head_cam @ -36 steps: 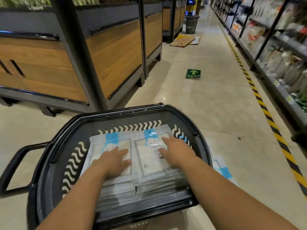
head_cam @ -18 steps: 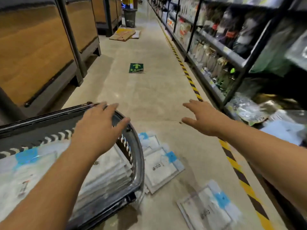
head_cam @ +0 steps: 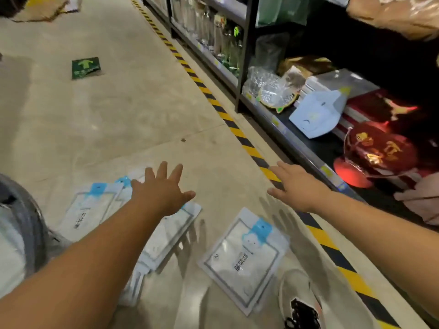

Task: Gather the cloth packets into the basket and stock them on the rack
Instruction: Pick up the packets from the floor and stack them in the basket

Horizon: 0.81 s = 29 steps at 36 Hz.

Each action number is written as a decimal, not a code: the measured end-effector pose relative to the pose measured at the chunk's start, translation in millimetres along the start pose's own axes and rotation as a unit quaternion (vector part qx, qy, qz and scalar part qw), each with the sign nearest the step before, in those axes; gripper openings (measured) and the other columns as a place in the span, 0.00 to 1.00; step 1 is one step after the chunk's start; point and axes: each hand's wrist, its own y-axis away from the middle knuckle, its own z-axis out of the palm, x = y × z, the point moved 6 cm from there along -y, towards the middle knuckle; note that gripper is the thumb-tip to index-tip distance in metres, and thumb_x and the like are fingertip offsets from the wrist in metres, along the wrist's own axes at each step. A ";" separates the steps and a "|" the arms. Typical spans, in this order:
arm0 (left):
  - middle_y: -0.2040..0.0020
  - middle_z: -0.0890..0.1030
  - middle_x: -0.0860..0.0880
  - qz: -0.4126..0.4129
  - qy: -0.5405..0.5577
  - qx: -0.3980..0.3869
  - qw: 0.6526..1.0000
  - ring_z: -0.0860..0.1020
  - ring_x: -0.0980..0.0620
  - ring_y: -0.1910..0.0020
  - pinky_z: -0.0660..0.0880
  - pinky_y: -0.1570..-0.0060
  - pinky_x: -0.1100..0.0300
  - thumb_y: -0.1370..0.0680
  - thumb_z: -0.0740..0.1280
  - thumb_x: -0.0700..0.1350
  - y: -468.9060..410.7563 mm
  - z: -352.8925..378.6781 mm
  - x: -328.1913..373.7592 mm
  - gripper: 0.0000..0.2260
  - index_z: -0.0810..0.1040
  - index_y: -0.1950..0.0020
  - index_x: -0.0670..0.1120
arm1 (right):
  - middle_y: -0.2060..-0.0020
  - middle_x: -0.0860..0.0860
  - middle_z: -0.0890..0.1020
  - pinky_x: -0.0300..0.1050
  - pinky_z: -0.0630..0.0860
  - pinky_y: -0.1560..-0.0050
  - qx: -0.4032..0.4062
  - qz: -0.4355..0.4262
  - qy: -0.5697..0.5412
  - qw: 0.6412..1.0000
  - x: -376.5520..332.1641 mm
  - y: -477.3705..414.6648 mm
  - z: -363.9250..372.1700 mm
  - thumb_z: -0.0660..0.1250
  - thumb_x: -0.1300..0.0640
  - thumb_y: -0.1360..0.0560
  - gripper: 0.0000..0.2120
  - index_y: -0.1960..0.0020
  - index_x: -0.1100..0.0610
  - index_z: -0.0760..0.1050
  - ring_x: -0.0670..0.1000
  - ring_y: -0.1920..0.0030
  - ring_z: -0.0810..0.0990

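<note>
lone cloth packet (head_cam: pixel 244 255): white, blue tab, flat on floor before me | packet pile (head_cam: pixel 90 210): overlapping, just beside basket (head_cam: pixel 26 224), my left | rack (head_cam: pixel 297 144): my right

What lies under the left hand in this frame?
Overlapping cloth packets lie on the floor beneath the open left hand. Hand and forearm hide the pile's middle, so the count and any contact cannot be told.

Glossy concrete floor (head_cam: pixel 107 115), striped tape (head_cam: pixel 240 134), dim shelving (head_cam: pixel 242 55).
</note>
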 end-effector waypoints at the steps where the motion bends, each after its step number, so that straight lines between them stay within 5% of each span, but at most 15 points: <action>1: 0.19 0.37 0.52 0.001 -0.009 -0.018 1.000 0.42 0.40 0.20 0.52 0.27 0.33 0.23 0.50 0.73 -4.3 14.2 1.5 0.38 0.36 0.21 0.61 | 0.18 0.52 0.51 0.55 0.59 0.23 -0.010 0.002 0.001 1.000 5.2 1.0 15.5 0.58 0.36 0.19 0.36 0.18 0.49 0.51 0.57 0.21 0.54; 14: 0.18 0.40 0.50 -0.062 -0.027 -0.105 0.992 0.43 0.41 0.20 0.51 0.26 0.34 0.21 0.54 0.69 -20.5 178.6 -25.7 0.36 0.41 0.19 0.59 | 0.19 0.53 0.51 0.54 0.64 0.28 -0.167 0.028 -0.023 0.985 28.2 21.5 200.5 0.60 0.38 0.20 0.35 0.19 0.48 0.52 0.58 0.23 0.56; 19: 0.19 0.55 0.45 0.050 -0.031 -0.040 0.997 0.52 0.40 0.21 0.57 0.25 0.43 0.20 0.55 0.65 -15.5 201.7 17.9 0.32 0.56 0.20 0.51 | 0.18 0.54 0.45 0.54 0.63 0.27 -0.167 0.032 -0.028 0.985 26.9 32.0 228.4 0.58 0.38 0.19 0.37 0.18 0.47 0.44 0.60 0.21 0.51; 22: 0.29 0.71 0.45 0.115 0.069 -0.038 0.990 0.67 0.42 0.29 0.66 0.31 0.48 0.23 0.61 0.67 -8.8 216.1 62.0 0.32 0.68 0.28 0.47 | 0.19 0.56 0.43 0.55 0.61 0.26 -0.163 0.033 -0.022 0.986 23.6 35.1 236.3 0.55 0.37 0.18 0.36 0.18 0.45 0.41 0.61 0.21 0.49; 26: 0.34 0.72 0.44 0.043 0.175 -0.067 0.981 0.71 0.41 0.35 0.71 0.39 0.48 0.30 0.75 0.62 -1.6 229.1 91.5 0.42 0.61 0.24 0.48 | 0.19 0.59 0.41 0.58 0.60 0.26 -0.161 0.024 -0.018 0.987 17.6 34.8 240.8 0.52 0.36 0.18 0.32 0.20 0.36 0.38 0.63 0.22 0.49; 29: 0.48 0.76 0.47 -0.014 0.193 -0.058 0.979 0.77 0.42 0.47 0.74 0.52 0.49 0.33 0.79 0.58 2.8 235.0 89.8 0.31 0.65 0.41 0.48 | 0.19 0.58 0.43 0.58 0.59 0.26 -0.145 0.024 -0.030 0.989 16.6 35.0 241.3 0.50 0.35 0.18 0.35 0.22 0.37 0.31 0.63 0.22 0.50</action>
